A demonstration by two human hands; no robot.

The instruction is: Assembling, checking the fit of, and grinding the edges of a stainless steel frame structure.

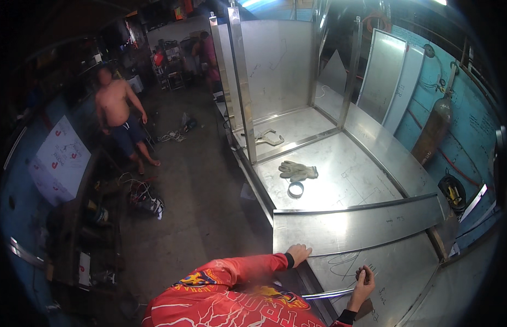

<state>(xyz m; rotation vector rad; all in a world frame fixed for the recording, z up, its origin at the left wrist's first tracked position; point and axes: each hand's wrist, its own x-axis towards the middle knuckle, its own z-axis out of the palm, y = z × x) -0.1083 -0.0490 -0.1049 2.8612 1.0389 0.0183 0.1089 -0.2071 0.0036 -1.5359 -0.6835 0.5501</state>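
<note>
My left hand (299, 254) is at the near left corner of a long, folded sheet-metal panel (368, 220), its fingers bent over the edge. My right hand (362, 290) is closed on a small dark object (363, 272) pinched between thumb and fingers; its exact kind is hard to make out. Beside the right wrist, a shiny metal bar (331, 295) reaches toward my body. The panel lies across a larger steel frame, with handwritten marks on its face. Beyond it, a pair of grey work gloves (298, 171) and a dark-rimmed ring-shaped roll (296, 189) rest on the metal sheet.
Upright posts (242, 87) rise from the frame, with a locking clamp (270, 137) near their base. A gas cylinder (434, 128) leans by the blue wall at right. To the left, a person (118, 103) stands on the dark floor near tangled cables (147, 201).
</note>
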